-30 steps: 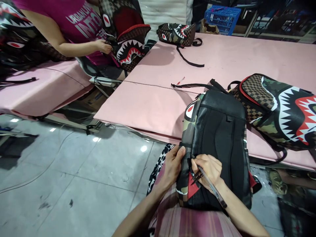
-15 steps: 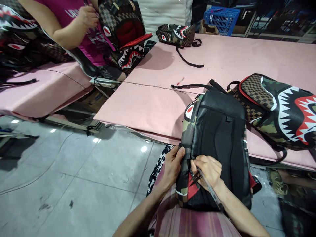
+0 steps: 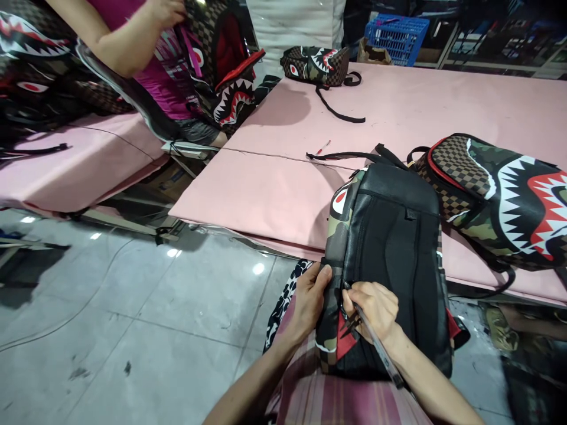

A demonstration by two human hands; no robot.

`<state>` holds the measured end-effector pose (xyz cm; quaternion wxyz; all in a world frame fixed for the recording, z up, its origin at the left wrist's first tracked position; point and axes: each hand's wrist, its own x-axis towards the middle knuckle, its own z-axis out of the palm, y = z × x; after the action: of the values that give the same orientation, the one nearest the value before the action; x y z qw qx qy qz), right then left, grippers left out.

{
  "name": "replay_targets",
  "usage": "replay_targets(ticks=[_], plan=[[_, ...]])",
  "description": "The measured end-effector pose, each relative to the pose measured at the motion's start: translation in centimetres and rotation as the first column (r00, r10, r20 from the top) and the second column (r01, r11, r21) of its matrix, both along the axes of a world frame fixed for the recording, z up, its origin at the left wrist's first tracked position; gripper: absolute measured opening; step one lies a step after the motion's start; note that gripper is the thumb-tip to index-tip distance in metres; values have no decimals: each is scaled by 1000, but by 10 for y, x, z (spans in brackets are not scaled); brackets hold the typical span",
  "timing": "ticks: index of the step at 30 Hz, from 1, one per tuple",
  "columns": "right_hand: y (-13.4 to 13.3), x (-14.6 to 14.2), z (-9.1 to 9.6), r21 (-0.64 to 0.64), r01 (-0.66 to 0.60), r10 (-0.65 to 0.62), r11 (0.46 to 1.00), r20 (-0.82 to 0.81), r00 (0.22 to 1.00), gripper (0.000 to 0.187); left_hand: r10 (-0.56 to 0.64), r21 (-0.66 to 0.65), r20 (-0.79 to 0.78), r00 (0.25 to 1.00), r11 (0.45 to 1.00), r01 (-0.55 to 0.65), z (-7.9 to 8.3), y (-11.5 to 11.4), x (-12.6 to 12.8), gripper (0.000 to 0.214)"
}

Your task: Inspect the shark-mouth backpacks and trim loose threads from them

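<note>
The camouflage shark-face backpack (image 3: 394, 248) lies back panel up, its lower end on the person's lap and its top propped on the edge of the pink table (image 3: 274, 195). The left hand (image 3: 310, 301) is closed around the bag's left side edge, thumb on top. The right hand (image 3: 374, 310) is curled at the same side seam, holding a slim pen-like tool (image 3: 376, 342) that runs back along the wrist, with dark pointed tips showing under the fingers; what those tips are cannot be told. The work at the seam would likely go best with the left grip pulling the fabric taut and the tool point kept shallow and angled away from the thumb. The held bag appears closed. A second shark backpack (image 3: 496, 198) lies zipped just beside it, and a small shark pouch (image 3: 316, 64) sits farther back. A co-worker's backpack (image 3: 225, 53) hangs open, showing red lining. The contents of the blue crate (image 3: 396, 35) are hidden.
</note>
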<state>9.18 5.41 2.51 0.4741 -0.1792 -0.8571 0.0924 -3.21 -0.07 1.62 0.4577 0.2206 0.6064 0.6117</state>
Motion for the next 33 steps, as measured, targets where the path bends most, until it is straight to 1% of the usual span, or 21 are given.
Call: replay_targets(ticks=[8,20,26,33], plan=[[0,0,-1,2,8,-8,1000,10,1000,8,-5,19,23,1000,1000,4,0,0,0,34],[0,0,0,-32,-26,26,999,8,1000,9,6,-11,7,1000,1000,-6,0,0,0,37],[0,1,0,-34,-23,24,999,17,1000,11,9,-8,3,1000,1000,-9,2,0,0,37],[0,1,-1,-33,-12,13,999,28,1000,9,-2,-10,8,1000,1000,2,1,-1,0,37]])
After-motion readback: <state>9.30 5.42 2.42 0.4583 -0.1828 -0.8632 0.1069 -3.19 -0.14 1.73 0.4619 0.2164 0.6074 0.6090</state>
